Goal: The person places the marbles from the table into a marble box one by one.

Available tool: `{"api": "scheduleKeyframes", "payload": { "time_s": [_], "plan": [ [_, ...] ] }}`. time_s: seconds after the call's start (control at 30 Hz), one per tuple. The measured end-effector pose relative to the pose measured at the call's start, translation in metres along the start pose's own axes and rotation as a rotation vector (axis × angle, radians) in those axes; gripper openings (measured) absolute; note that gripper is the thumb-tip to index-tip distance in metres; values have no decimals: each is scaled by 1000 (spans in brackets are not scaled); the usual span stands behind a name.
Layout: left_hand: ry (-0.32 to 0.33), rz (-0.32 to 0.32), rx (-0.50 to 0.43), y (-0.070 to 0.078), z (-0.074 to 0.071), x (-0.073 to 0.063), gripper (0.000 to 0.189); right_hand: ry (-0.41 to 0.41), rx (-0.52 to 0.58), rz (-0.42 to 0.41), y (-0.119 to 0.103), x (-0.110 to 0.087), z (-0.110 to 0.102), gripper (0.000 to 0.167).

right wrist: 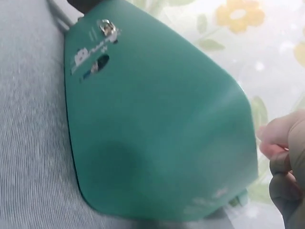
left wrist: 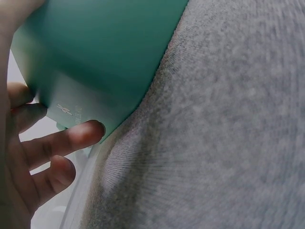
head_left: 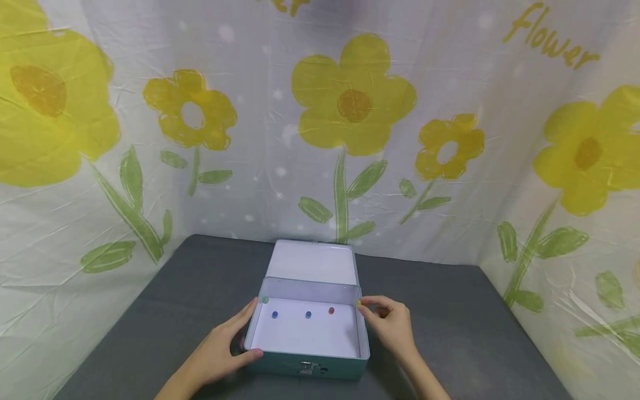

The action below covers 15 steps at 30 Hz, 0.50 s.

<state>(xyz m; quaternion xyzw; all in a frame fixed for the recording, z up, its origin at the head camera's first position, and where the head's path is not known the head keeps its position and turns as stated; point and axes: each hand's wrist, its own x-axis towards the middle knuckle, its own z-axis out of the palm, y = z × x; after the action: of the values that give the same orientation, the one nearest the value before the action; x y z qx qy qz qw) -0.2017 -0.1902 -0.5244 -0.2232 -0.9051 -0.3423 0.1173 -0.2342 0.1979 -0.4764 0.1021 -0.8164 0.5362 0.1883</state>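
A green tin box point(head_left: 310, 364) with a white interior stands on the table, its hinged lid point(head_left: 314, 262) laid back. My left hand point(head_left: 217, 347) holds the box at its left side, thumb at the front corner and fingertips at the rim farther back. Over the right rim, my right hand point(head_left: 392, 325) pinches a small yellow bead point(head_left: 359, 303) between thumb and index finger. Inside the box lie two blue beads point(head_left: 308, 315), a red bead point(head_left: 331, 310) and, at the back left corner, a green bead point(head_left: 265, 300).
Dark grey cloth point(head_left: 440, 316) covers the table around the box. A curtain with yellow flowers point(head_left: 354, 103) hangs behind the table and along both sides. A metal latch point(head_left: 307, 365) sits on the box's front wall.
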Motion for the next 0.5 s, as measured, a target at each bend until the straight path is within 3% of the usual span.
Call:
{"api": "scheduleKeyframes", "payload": {
  "time_s": [0.2, 0.5],
  "plan": [
    [10, 8, 9, 0, 1, 0, 100, -23, 28, -41, -7, 3, 16, 10],
    [18, 11, 8, 0, 1, 0, 99, -61, 65, -36, -14, 7, 28, 11]
  ]
}}
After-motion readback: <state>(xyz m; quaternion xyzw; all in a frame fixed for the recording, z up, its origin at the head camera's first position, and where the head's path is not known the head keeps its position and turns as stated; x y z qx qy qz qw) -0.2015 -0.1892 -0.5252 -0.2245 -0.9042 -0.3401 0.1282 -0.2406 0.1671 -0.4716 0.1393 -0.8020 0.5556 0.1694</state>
